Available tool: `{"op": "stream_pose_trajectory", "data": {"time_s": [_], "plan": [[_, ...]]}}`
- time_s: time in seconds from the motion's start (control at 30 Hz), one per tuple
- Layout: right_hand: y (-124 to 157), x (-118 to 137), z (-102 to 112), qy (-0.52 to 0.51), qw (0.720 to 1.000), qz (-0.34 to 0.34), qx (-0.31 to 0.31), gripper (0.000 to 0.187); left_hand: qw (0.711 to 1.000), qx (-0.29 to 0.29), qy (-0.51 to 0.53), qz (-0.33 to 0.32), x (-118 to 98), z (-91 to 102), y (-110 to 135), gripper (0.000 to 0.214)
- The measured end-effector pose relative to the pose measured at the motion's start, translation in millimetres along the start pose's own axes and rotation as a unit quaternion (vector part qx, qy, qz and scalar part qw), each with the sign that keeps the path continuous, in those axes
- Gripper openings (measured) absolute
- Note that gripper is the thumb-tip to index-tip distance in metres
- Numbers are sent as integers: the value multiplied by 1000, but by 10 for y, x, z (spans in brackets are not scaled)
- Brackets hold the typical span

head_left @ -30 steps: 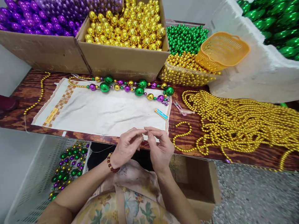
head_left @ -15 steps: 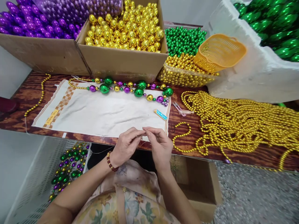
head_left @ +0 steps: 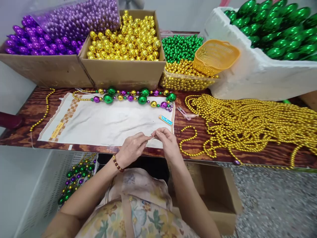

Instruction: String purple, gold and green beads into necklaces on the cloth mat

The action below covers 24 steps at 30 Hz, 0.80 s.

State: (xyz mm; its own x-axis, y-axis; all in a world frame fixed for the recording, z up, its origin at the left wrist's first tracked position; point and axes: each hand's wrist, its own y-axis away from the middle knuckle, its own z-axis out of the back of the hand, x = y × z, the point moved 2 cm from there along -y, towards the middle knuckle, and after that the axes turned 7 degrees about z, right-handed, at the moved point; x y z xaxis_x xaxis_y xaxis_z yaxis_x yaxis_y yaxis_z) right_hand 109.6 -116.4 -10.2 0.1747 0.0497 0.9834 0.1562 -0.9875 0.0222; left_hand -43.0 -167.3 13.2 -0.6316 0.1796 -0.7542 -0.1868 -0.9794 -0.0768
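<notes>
My left hand (head_left: 132, 148) and my right hand (head_left: 167, 142) meet at the near edge of the wooden table (head_left: 37, 105), fingertips pinched together on a thin thread (head_left: 153, 138) that is barely visible. Both hands hover over the front edge of a white cloth (head_left: 106, 120). A finished strand of green, gold and purple beads (head_left: 135, 96) lies along the cloth's far edge. A small blue-and-yellow packet (head_left: 165, 120) rests on the cloth just beyond my right hand. A loose gold bead string (head_left: 189, 142) curls right of that hand.
Cardboard boxes of purple balls (head_left: 49, 36) and gold balls (head_left: 123, 39) stand at the back, beside small green and gold beads (head_left: 183, 56) and an orange basket (head_left: 215, 56). A heap of gold strands (head_left: 252, 122) fills the right. Finished necklaces (head_left: 76, 175) lie in a white crate below left.
The view has shifted so the table sits slightly lower and left in frame. My hands stay pinched together on the thread, now a little further over the cloth's edge.
</notes>
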Motion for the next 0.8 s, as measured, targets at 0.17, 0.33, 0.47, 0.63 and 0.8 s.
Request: {"op": "stream_pose_trajectory", "data": {"time_s": [0.17,0.33,0.47,0.63,0.8], "plan": [[25,-62,81,20,1000,-9,-2,33,1000,2,-15,19,-1,-23,-8,27],[73,-114,79,60,997,-14,51,28,1000,19,-19,9,-20,-48,-17,20],[47,-17,201,53,996,27,-63,21,999,37,-31,5,-22,3,-40,15],[288,46,1215,147,895,126,-401,23,998,19,-56,14,57,266,-163,17],[1029,-276,2513,374,753,-44,-540,31,997,0,-78,20,70,534,-296,23]]}}
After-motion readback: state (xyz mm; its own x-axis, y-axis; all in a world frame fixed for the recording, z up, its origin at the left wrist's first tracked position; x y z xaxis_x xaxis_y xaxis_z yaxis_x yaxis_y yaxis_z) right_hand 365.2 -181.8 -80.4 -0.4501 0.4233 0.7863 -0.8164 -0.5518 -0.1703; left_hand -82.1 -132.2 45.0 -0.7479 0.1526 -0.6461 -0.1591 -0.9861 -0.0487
